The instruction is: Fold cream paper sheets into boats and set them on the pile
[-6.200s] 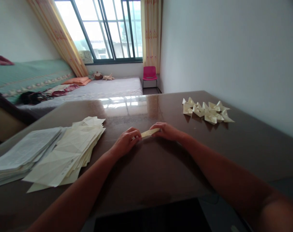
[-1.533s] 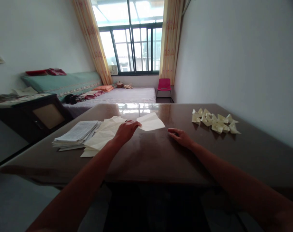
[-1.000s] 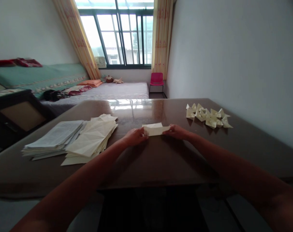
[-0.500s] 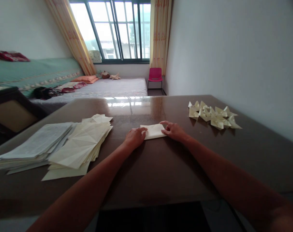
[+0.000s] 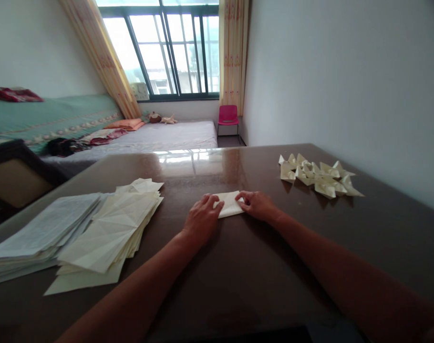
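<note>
A folded sheet of cream paper (image 5: pixel 230 204) lies on the brown table between my two hands. My left hand (image 5: pixel 203 214) grips its left end, thumb and fingers closed on the edge. At the opposite end my right hand (image 5: pixel 256 205) pinches the paper between thumb and forefinger. Parts of both ends are hidden beneath my fingers. To the left is a stack of creased cream sheets (image 5: pixel 113 228). Several pointed folded paper pieces (image 5: pixel 313 175) stand in a cluster beyond my right hand.
A pile of printed papers (image 5: pixel 45 228) sits at the far left of the glossy table (image 5: pixel 260 271). Beside the table's left edge is a dark chair (image 5: pixel 20 171). Behind are a bed (image 5: pixel 174 136), a pink chair (image 5: pixel 228 116) and a wall on the right.
My left hand has shifted onto the paper's left end, its fingers more curled. My right fingers have drawn in on the right end. The camera view has tilted up slightly.
</note>
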A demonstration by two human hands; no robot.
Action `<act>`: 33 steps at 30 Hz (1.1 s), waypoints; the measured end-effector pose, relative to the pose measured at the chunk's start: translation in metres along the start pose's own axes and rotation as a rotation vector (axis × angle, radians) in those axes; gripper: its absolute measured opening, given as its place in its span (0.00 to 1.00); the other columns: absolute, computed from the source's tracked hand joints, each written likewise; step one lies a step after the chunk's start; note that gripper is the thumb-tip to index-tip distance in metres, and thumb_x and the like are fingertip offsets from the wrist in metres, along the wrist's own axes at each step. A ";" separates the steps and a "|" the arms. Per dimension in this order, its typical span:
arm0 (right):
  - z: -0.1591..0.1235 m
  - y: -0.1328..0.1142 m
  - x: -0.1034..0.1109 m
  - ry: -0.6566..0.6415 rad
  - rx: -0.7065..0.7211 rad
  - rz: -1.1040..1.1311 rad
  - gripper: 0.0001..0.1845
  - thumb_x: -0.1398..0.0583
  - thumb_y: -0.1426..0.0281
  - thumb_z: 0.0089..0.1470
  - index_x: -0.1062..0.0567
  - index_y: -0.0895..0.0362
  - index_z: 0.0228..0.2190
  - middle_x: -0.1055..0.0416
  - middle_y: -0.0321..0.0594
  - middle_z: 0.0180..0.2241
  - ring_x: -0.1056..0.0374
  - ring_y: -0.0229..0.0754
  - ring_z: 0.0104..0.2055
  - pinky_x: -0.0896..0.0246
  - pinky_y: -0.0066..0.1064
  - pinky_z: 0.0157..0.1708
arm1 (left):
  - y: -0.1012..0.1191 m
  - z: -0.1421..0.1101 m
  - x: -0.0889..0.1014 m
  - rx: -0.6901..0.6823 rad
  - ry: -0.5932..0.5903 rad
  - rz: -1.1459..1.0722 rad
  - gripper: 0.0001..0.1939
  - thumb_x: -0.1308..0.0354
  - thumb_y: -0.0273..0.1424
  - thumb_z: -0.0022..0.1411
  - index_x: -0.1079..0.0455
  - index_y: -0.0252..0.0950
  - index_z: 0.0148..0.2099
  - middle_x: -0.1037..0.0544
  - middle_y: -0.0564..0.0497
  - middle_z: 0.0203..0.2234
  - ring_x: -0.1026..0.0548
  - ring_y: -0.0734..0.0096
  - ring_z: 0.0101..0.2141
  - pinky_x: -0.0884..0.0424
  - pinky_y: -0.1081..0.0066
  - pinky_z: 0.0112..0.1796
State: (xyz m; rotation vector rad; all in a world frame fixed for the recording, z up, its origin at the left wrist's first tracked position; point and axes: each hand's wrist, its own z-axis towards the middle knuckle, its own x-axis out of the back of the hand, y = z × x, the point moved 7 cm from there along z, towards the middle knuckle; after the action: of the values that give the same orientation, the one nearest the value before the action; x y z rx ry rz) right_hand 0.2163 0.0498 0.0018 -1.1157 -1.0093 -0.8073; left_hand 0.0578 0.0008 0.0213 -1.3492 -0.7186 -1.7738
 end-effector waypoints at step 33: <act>-0.050 -0.057 0.016 -0.157 0.224 -0.494 0.12 0.47 0.73 0.57 0.22 0.59 0.34 0.27 0.54 0.40 0.36 0.51 0.45 0.43 0.38 0.36 | 0.001 -0.007 -0.011 -0.076 -0.163 0.014 0.13 0.52 0.27 0.66 0.29 0.35 0.48 0.23 0.42 0.43 0.26 0.59 0.47 0.29 0.65 0.44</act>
State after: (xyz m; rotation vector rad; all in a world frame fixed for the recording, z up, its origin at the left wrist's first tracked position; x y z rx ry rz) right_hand 0.1815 -0.0142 0.0295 -0.7520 -1.5018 -0.9766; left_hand 0.0564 -0.0031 0.0084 -1.5597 -0.7332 -1.7086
